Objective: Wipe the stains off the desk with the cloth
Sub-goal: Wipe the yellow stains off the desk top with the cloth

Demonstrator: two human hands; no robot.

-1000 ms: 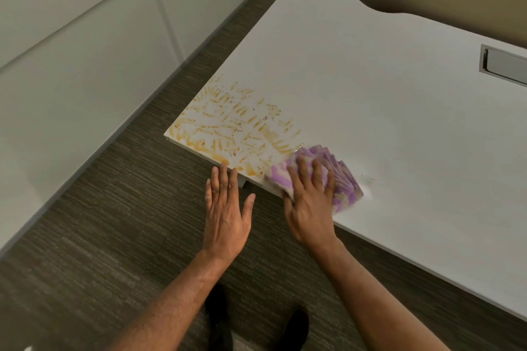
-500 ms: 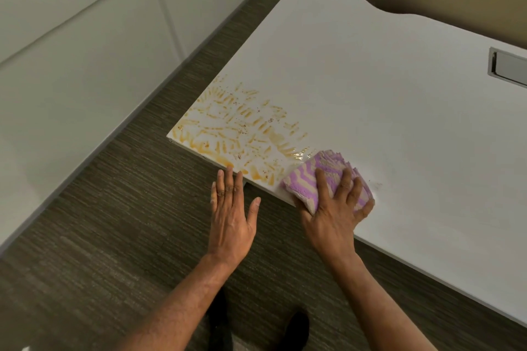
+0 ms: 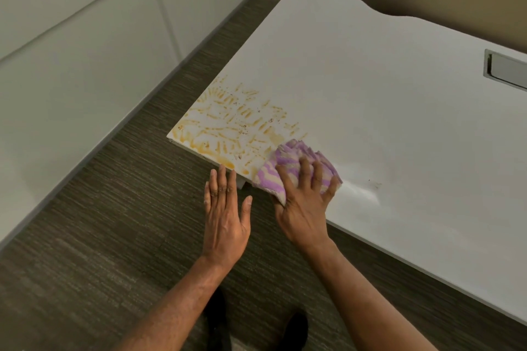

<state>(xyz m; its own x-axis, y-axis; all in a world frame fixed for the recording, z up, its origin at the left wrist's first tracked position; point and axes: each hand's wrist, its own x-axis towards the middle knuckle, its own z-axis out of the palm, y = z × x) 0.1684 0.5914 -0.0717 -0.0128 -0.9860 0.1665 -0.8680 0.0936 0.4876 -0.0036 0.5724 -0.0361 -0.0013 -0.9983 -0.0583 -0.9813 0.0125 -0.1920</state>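
On the near edge of the white desk (image 3: 385,88), close to its left corner, lies the cloth (image 3: 288,164), a bunched purple-and-cream rag with a wavy pattern. One fold of it hangs slightly over the desk's front edge. The right hand (image 3: 303,202) lies flat on top of it, fingers spread across the fabric and pressing it down, the thumb tucked along the cloth's lower left side and the heel of the hand past the desk edge.

Just to the left of the cloth, touching its upper left side, the stains (image 3: 236,128) cover the corner of the desk: short yellow-orange streaks and smears with small dark specks among them, reaching to both edges of that corner. To the right of the cloth the surface shows a faint smudged patch with a few tiny specks.

The left hand (image 3: 226,214) is open and empty, palm down, fingers straight and close together with the thumb held out; its fingertips sit at the desk's front edge just below the stains, and whether they touch it cannot be told.

Farther back on the right, a grey recessed cable hatch (image 3: 504,70) sits in the desk top. Dark striped carpet (image 3: 114,222) runs below, with pale wall panels (image 3: 71,51) to the left and two dark shoes (image 3: 295,328) at the bottom.
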